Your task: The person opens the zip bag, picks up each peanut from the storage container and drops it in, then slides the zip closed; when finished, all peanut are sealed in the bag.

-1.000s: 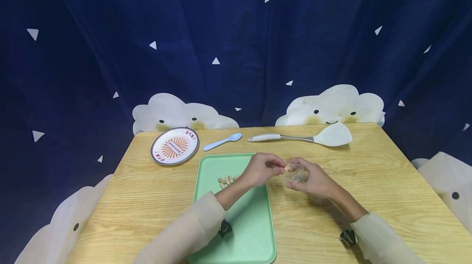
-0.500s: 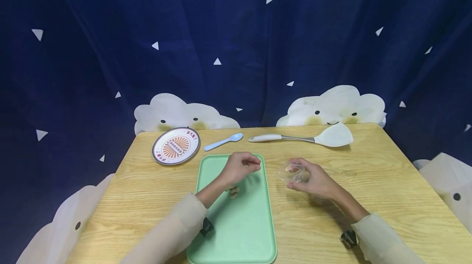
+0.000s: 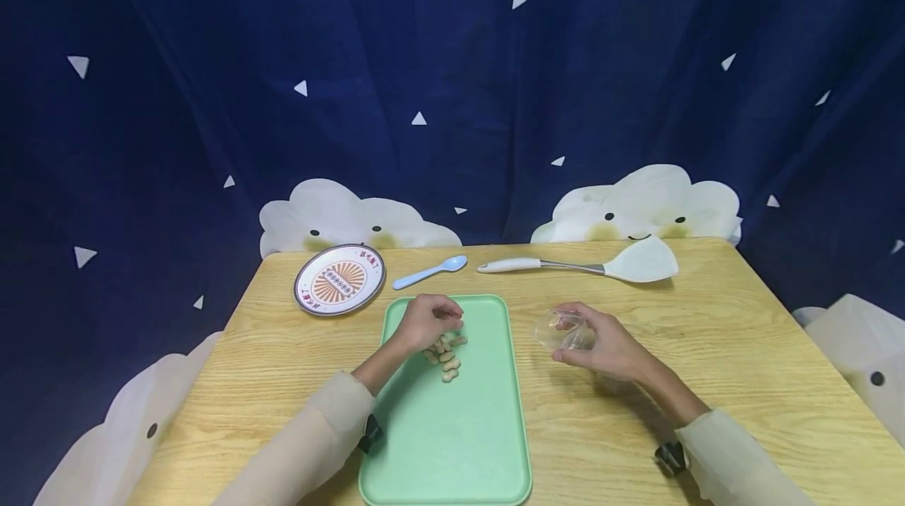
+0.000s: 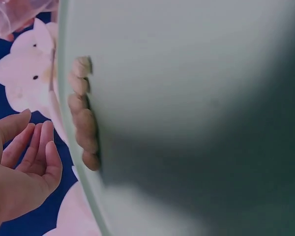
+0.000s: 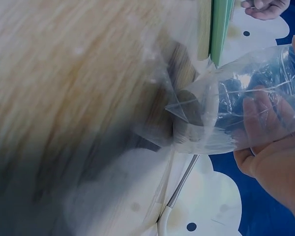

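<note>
My left hand (image 3: 426,322) hovers over the far part of the green tray (image 3: 452,435), close above a small pile of peanuts in their shells (image 3: 447,364). In the left wrist view its thumb stands apart from the loosely bent fingers (image 4: 41,142), with nothing between them. Several peanuts (image 4: 83,115) lie in a row along the tray there. To the right of the tray, my right hand (image 3: 606,345) holds a clear plastic bag (image 3: 555,331), its mouth toward the tray. The right wrist view shows fingers through the film and a brownish shape low in the bag.
A round patterned plate (image 3: 339,280) sits at the back left of the wooden table (image 3: 636,443). Beside it lies a light blue spoon (image 3: 430,272). Farther right along the back edge is a white spatula (image 3: 639,261) with a metal shaft.
My left hand has let go of a peanut at the bag's mouth and moved left, back over the pile on the tray. The right hand and bag have stayed nearly still.
</note>
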